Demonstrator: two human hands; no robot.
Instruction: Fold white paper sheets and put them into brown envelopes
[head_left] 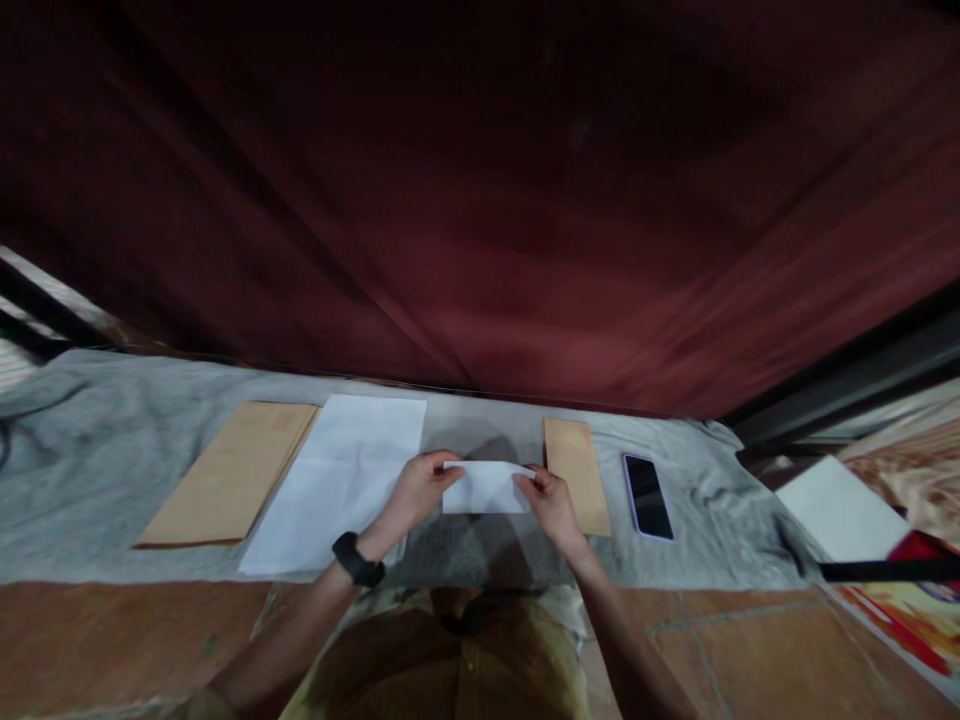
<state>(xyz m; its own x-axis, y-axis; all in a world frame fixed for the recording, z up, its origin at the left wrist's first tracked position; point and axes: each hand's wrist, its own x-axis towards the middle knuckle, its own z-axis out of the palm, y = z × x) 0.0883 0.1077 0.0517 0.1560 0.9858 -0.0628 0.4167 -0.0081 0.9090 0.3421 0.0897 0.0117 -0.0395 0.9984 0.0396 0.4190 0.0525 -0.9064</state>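
A folded sheet of white paper (486,490) is held level between my two hands, above the grey cloth. My left hand (417,492) pinches its upper left corner between thumb and fingers. At the upper right corner, my right hand (553,505) pinches it the same way. Left of my left hand lies a stack of white paper sheets (345,470), partly under my wrist. Just beyond my right hand is a brown envelope (577,465), its lower edge near my wrist.
Further left rests a pile of larger brown envelopes (232,470). A phone (649,497) with a dark screen lies at the right on the grey cloth (705,490). A dark red curtain (480,250) hangs behind. A white sheet (844,510) and black bars stand at far right.
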